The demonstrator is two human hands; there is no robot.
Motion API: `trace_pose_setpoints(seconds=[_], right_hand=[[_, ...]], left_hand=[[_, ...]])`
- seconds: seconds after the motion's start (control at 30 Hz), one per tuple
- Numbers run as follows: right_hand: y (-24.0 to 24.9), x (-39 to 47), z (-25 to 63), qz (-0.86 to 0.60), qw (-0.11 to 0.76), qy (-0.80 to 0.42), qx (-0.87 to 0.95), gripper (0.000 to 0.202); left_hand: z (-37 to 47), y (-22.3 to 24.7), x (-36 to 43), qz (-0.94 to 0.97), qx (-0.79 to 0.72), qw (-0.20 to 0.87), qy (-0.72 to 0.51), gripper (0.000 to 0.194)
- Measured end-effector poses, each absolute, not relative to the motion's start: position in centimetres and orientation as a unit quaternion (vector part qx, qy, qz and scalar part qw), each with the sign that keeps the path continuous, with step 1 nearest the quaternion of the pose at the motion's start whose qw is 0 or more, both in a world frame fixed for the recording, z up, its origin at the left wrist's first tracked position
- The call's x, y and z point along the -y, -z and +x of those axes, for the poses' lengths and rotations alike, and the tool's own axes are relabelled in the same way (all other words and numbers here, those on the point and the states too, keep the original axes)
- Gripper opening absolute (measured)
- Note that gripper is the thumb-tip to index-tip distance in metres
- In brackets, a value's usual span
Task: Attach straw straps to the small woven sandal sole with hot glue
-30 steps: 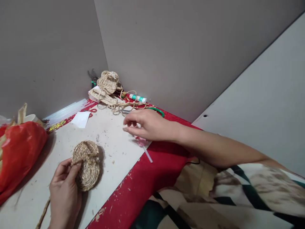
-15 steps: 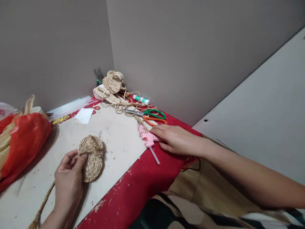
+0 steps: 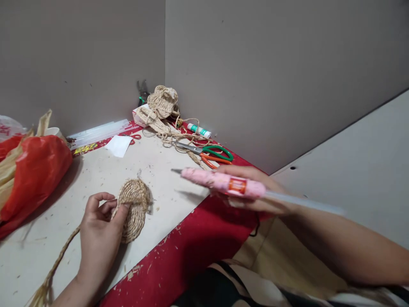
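My left hand [image 3: 102, 226] pinches a small woven straw slipper [image 3: 133, 221] between thumb and fingers, just over the pale board. The slipper has a coiled braided sole with a strap across it. A braided straw cord [image 3: 60, 264] trails from behind that hand toward the lower left. My right hand [image 3: 255, 204] grips a pink hot glue gun [image 3: 220, 181], raised above the table edge. Its dark nozzle points left toward the slipper, and a clear glue stick [image 3: 303, 202] sticks out of its back. The gun partly hides the fingers, and this arm is blurred.
Scissors [image 3: 204, 151] with green and orange handles lie by tangled straw cord and a woven straw piece [image 3: 162, 101] in the corner. Nearby are a glue tube [image 3: 199, 130], white paper [image 3: 119, 146] and clear glue sticks [image 3: 99, 134]. A red plastic bag [image 3: 41, 179] stands left.
My right hand has lifted the glue gun off the table and turned it so its nozzle points left. My left hand still holds the slipper. The view has shifted slightly.
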State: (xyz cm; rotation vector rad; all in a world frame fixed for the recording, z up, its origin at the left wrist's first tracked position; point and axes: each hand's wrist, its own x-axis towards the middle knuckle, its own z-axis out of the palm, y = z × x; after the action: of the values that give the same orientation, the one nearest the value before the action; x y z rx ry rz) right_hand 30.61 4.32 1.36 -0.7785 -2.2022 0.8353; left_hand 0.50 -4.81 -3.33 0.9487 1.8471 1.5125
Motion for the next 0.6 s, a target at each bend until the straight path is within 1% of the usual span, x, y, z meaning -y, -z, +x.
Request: trace_pose_setpoints(seconds=[0.07,0.1,0.17,0.27,0.37,0.5,0.6], right_hand=[[-1.5,-4.5,28.8,-0.237,0.253,-0.399,0.849,0.021],[-1.7,-4.7,27.9,-0.206,0.231,-0.444,0.841,0.02],[-2.2,-5.1,26.1,-0.168,0.209,-0.496,0.826,0.017],[-2.9,-5.8,24.2,-0.14,0.197,-0.511,0.825,0.014],[-2.6,-6.7,23.2,-0.099,0.196,-0.508,0.833,0.01],[-1.3,-7.2,22.8,-0.069,0.215,-0.496,0.839,0.013],[-0.8,-6.3,22.7,-0.062,0.237,-0.481,0.842,0.015]], left_hand=[[0.6,3.5,5.2,0.403,-0.695,0.232,-0.548,0.033],[0.7,3.5,5.4,0.428,-0.699,0.202,-0.537,0.031],[0.8,3.7,5.8,0.471,-0.708,0.139,-0.508,0.024],[1.2,3.7,6.2,0.495,-0.726,0.07,-0.472,0.016],[2.0,3.4,6.5,0.481,-0.744,0.044,-0.461,0.014],[3.0,2.9,6.7,0.45,-0.776,0.031,-0.441,0.017],[3.1,2.7,7.3,0.427,-0.791,0.03,-0.437,0.025]])
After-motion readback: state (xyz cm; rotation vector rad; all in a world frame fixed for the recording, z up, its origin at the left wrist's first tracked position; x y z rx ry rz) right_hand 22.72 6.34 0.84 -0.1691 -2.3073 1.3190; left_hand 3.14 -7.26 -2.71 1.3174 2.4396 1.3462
